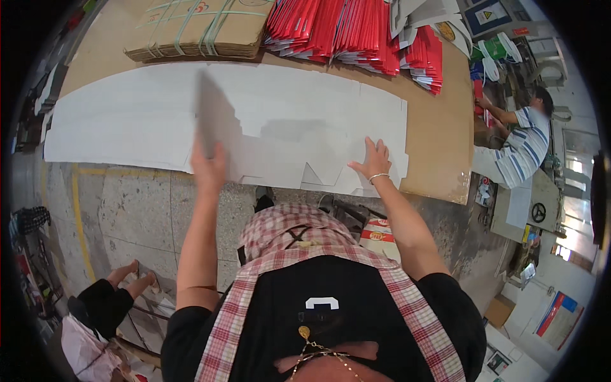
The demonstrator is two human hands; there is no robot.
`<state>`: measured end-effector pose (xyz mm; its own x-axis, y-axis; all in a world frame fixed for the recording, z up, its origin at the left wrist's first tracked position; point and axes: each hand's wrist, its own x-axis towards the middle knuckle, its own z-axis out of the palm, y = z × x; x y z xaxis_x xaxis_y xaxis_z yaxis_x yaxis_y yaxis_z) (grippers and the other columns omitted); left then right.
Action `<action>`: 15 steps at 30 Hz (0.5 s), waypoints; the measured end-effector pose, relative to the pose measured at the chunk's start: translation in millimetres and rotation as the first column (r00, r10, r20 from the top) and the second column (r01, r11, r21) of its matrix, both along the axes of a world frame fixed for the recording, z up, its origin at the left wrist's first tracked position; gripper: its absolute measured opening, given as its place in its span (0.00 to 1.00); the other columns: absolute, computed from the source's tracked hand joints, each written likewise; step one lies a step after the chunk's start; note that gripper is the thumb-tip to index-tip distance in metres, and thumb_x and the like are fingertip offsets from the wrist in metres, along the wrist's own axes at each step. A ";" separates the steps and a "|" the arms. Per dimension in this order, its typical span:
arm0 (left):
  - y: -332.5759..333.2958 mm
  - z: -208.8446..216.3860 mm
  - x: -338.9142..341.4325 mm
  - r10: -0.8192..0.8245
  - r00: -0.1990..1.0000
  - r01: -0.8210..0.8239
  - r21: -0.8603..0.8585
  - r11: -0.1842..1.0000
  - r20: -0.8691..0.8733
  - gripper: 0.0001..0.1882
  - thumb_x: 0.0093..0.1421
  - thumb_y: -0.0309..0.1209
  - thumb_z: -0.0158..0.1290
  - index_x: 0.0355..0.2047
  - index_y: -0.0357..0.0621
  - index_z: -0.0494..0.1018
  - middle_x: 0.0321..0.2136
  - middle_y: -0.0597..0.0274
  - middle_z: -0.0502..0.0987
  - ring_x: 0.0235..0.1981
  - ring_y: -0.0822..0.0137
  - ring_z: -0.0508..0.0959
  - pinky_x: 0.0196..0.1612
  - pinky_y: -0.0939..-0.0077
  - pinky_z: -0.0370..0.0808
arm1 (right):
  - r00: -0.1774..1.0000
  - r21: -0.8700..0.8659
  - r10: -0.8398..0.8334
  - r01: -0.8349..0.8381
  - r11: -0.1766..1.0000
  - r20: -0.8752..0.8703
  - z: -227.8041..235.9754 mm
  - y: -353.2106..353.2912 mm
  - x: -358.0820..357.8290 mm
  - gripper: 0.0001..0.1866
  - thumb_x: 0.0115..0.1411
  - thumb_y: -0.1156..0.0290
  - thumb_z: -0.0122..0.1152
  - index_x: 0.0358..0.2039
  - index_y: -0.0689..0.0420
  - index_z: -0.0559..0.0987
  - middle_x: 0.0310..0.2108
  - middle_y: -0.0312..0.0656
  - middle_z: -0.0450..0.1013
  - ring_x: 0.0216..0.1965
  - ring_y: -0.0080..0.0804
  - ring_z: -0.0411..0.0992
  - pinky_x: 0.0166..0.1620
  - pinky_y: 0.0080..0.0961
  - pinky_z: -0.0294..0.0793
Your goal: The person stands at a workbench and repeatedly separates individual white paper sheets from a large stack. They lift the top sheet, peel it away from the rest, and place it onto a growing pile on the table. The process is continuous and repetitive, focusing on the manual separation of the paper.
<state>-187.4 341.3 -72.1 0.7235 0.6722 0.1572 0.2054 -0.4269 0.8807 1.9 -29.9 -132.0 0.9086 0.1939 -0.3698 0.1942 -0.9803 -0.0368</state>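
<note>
A long white cardboard sheet (127,121) with cut-out edges lies across the table in front of me. My left hand (209,167) is at its near side, thumb and fingers on either side of a grey-shaded upright card panel (213,108). Whether that panel is joined to the sheet cannot be made out, as it is smeared by motion. Towards the sheet's right end, my right hand (373,160) has its fingers spread over the white surface and holds nothing. A bracelet is on that wrist.
The brown table top (439,140) shows on the right. Along the far side are a strapped stack of brown cardboard (197,32) and rows of red-and-white folded cartons (337,32). A person in a striped shirt (531,146) works at the right; another person (95,331) is at lower left.
</note>
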 end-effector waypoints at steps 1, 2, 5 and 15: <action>-27.8 22.0 17.3 -0.118 0.992 0.098 0.349 0.932 0.037 0.35 0.48 0.17 0.53 0.59 0.41 0.60 0.53 0.50 0.68 0.51 0.51 0.68 0.56 0.64 0.64 | 1.000 0.000 -0.009 0.009 1.000 -0.003 -0.5 -2.1 0.6 0.56 0.33 0.45 0.75 0.63 0.40 0.56 0.64 0.53 0.46 0.64 0.55 0.45 0.55 0.59 0.60; -53.5 29.2 22.7 -0.108 0.983 0.161 0.417 0.895 -0.147 0.38 0.45 0.17 0.53 0.60 0.46 0.59 0.54 0.50 0.66 0.51 0.48 0.67 0.56 0.63 0.63 | 1.000 0.008 -0.012 0.012 1.000 -0.012 -1.4 -0.7 -0.8 0.56 0.33 0.45 0.75 0.63 0.40 0.56 0.65 0.53 0.46 0.64 0.55 0.45 0.55 0.59 0.60; -95.4 28.8 28.6 -0.079 0.926 0.312 0.633 0.709 -0.369 0.43 0.42 0.17 0.54 0.61 0.56 0.59 0.56 0.50 0.62 0.50 0.46 0.65 0.54 0.61 0.64 | 0.999 0.031 -0.011 0.012 0.999 -0.042 3.4 2.1 0.3 0.54 0.35 0.47 0.74 0.63 0.39 0.56 0.65 0.51 0.44 0.65 0.56 0.43 0.54 0.58 0.60; 68.3 -68.6 -76.2 0.434 0.835 0.329 -0.939 0.101 0.339 0.39 0.52 0.52 0.59 0.58 0.45 0.60 0.56 0.58 0.67 0.58 0.57 0.65 0.59 0.57 0.64 | 0.999 0.013 -0.018 0.019 1.000 -0.027 -2.3 -12.0 6.0 0.55 0.34 0.47 0.75 0.63 0.41 0.56 0.66 0.53 0.45 0.65 0.53 0.44 0.58 0.53 0.58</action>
